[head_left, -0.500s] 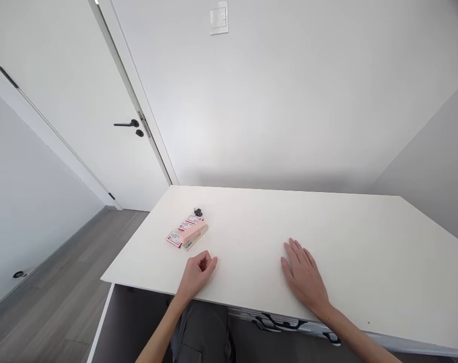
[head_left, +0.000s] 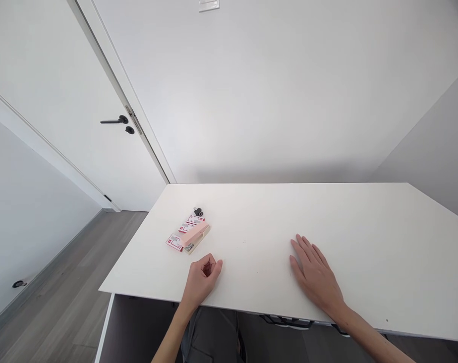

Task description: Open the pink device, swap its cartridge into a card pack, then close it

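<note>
My left hand [head_left: 202, 280] rests on its side near the front edge of the white table [head_left: 259, 217], its fingers curled into a loose fist. Nothing shows in the hollow between fingers and thumb. Just beyond it lies a pink and cream stapler [head_left: 196, 237], partly covering small red-and-white boxes [head_left: 175, 241]. Behind these boxes is a small black object [head_left: 198, 212], perhaps a staple remover. Farther right, my right hand [head_left: 317, 275] lies palm down, flat on the tabletop with its fingers stretched out, touching no object but the table.
A white wall [head_left: 274, 91] stands behind the table. To the left is a white door with a black handle [head_left: 114, 120], above a grey wood floor [head_left: 77, 272]. My legs [head_left: 214, 335] are under the front edge, beside a dark open space [head_left: 141, 327].
The view has tilted down and shifted slightly. Both hands keep their poses, and the stapler and boxes stay where they were on the table.
</note>
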Tool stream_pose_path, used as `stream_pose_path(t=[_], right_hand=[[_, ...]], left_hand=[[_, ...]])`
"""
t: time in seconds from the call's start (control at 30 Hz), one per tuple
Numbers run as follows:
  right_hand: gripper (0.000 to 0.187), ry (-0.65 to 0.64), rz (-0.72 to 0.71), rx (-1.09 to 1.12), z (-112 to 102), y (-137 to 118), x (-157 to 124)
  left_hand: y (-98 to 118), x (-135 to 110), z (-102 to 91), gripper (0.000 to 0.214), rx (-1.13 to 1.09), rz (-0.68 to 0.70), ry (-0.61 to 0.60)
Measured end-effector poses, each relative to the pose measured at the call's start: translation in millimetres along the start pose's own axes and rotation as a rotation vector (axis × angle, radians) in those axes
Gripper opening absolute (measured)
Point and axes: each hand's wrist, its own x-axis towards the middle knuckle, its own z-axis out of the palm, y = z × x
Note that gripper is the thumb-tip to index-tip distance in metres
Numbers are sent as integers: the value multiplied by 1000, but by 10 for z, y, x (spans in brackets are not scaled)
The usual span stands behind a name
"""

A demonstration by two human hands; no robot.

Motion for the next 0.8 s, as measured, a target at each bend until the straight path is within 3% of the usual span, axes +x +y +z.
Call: stream_pose_path(t=[0.2, 0.37, 0.43, 0.5, 0.63, 0.8], right_hand=[[59, 2, -2, -38, -20, -18, 6], [58, 7, -20, -76, -32, -22, 10], [57, 7, -20, -75, -33, -20, 10], [57, 5, -21, -73, -33, -18, 11], [56, 14, -33, -97, -25, -14, 10], [57, 14, -42, -118, -20, -7, 7]], left_hand=[[-56, -33, 8, 46, 62, 108, 76], [-26, -85, -56, 28, 365, 472, 567], [-13, -64, -125, 16, 466, 479, 719], [-12, -16, -214, 33, 494, 372, 792], [-36, 110, -396, 56, 420, 116, 705], [-60, 247, -514, 54, 381, 84, 598]])
